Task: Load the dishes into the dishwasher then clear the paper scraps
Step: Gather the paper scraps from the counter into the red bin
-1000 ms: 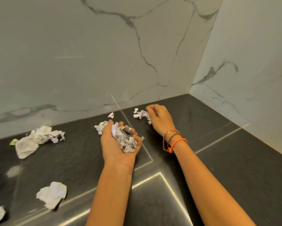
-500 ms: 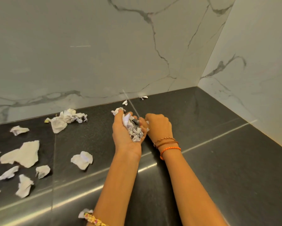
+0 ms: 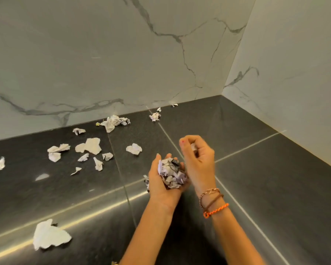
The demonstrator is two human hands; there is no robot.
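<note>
Loose scraps (image 3: 93, 146) litter the dark counter (image 3: 275, 178) at left and centre of the frame. At lower centre, the left hand (image 3: 161, 180) cups a wad (image 3: 172, 174); just right, the right hand (image 3: 198, 157) curls, apparently pinching one bit. The bit is best dropped well inside the palm, fingers kept raised so nothing spills.

Dark speckled stone countertop (image 3: 266, 188), crumpled white paper scraps (image 3: 93, 145) scattered across its left and rear, one large scrap (image 3: 49, 236) near front

Your worktop (image 3: 266, 188) is dark speckled stone, polished and glossy. The walls (image 3: 84, 64) look like smooth white veined marble. The scraps (image 3: 93, 145) are crumpled matt paper; your bracelets (image 3: 214, 204) look beaded and corded.
</note>
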